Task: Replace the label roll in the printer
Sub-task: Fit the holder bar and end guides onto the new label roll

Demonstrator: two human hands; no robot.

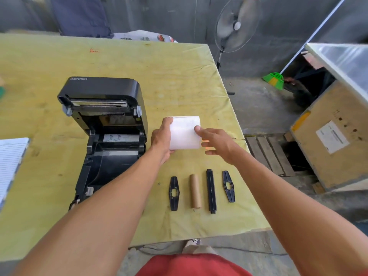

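Head view, only one: black plastic label printer [103, 136] sits toward the left of the yellow-covered table [179, 76], lid hinged up and open, roll bay bare. White, full label roll [185, 133] lies just right of the printer, about mid-table. Left hand [162, 140] wraps the roll's left end, thumb up over the top edge. Right hand [216, 143] lies against the right end, index finger on the white face, other fingers loosely spread; whether it really grips, cannot tell.

Near front edge, a row from left to right: black plastic roll guide [173, 193], brown cardboard core [195, 191] with no labels on it, long black spindle bar [211, 191], second black roll guide [228, 186]. All apart from one another.

Judgement: step in hand is taking up the fresh roll for mounting. To do it well, hold it by both ends so the wraps stay tight, thread the spindle bar through the core, fit a guide on each end, and centre the roll before lowering it into the bay.

Writing: "Xprinter" on the lid's top left corner. Diagram sticker inside the bay, unreadable. Red scribble near far edge, illegible. Ruled white notepad [10, 162] at left edge.
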